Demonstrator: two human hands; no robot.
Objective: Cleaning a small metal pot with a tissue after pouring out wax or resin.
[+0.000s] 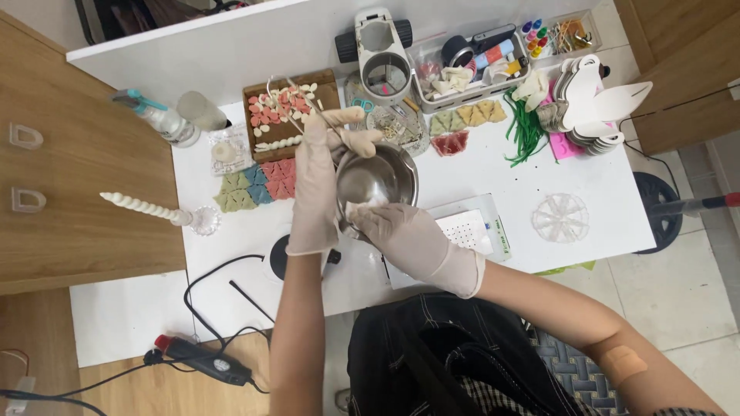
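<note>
Both my hands wear pale latex gloves. My left hand (317,166) grips the rim of a shiny steel bowl (393,168) at its left side, with a wire whisk (297,96) sticking out past the fingers toward the back. My right hand (401,231) presses a white tissue (368,206) into the bowl's front inner wall. The bowl sits tilted over a black round base (277,258) on the white table (493,166).
A brown tray of pink and white pieces (277,112) lies behind the bowl. Coloured triangle pieces (254,185), a white twisted candle (146,206), a spray bottle (158,115), a grey stand (383,54), a bin of tools (470,65) and white card cutouts (593,104) surround it. Black cables (208,308) trail left.
</note>
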